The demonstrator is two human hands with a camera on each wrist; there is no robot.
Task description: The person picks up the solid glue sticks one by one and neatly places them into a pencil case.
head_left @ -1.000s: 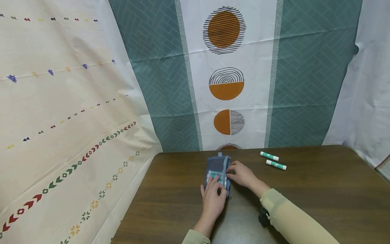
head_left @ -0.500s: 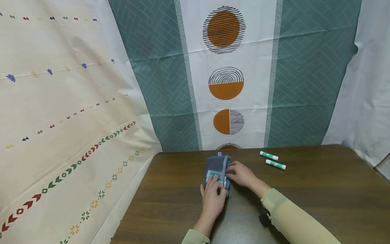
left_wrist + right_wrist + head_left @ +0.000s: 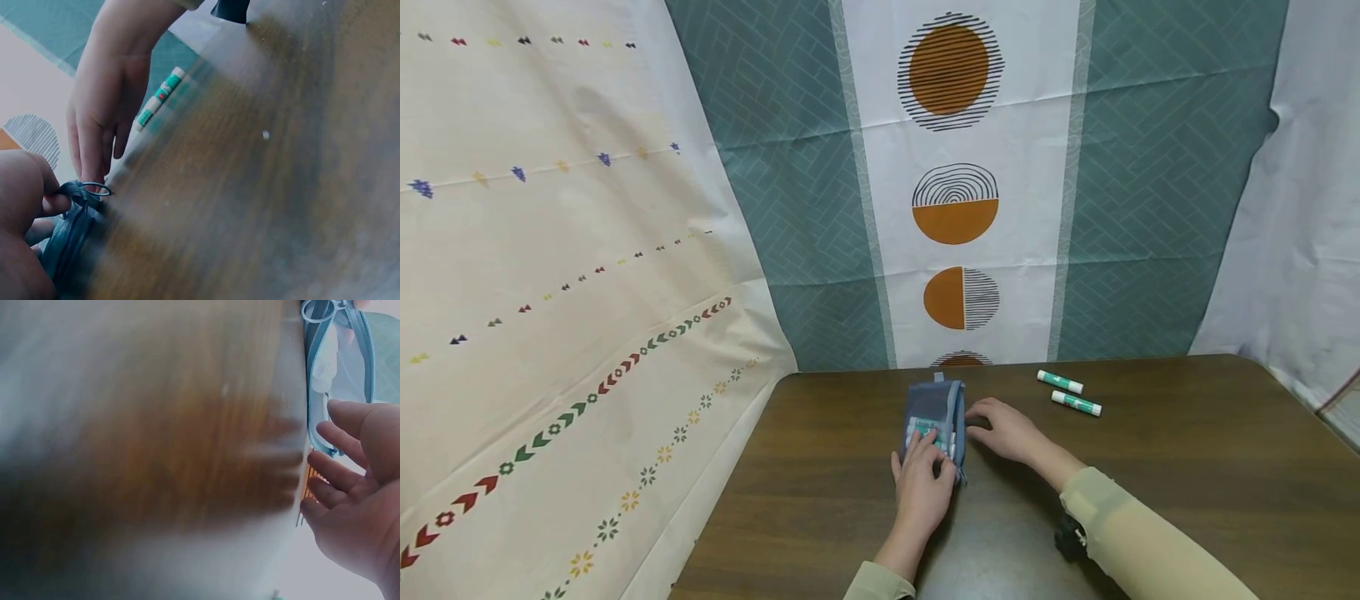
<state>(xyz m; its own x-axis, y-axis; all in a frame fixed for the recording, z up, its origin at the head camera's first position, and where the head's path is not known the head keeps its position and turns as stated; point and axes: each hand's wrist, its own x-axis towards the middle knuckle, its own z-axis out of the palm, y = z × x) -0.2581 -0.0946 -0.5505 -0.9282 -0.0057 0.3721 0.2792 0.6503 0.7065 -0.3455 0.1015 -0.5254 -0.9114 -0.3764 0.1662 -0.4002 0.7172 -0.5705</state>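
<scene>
A blue zip pouch with a see-through mesh front lies on the table. Green-and-white glue sticks show through its mesh. My left hand lies over the near end of the pouch, its thumb and finger pinching the edge by the zipper's ring pull. Along the right side the zipper stands open, and white sticks are visible inside in the right wrist view. Just right of that opening is my right hand, fingers loosely bent and holding nothing; the right wrist view shows its fingertips near the pouch's far end.
Two more glue sticks, one farther back and one nearer, lie on the brown wooden table right of the pouch. Patterned cloth hangs behind the table's back edge. A black device sits at my right wrist.
My right hand has drawn slightly away to the right from the pouch's open side, where its fingers were before. The left hand stays on the pouch.
</scene>
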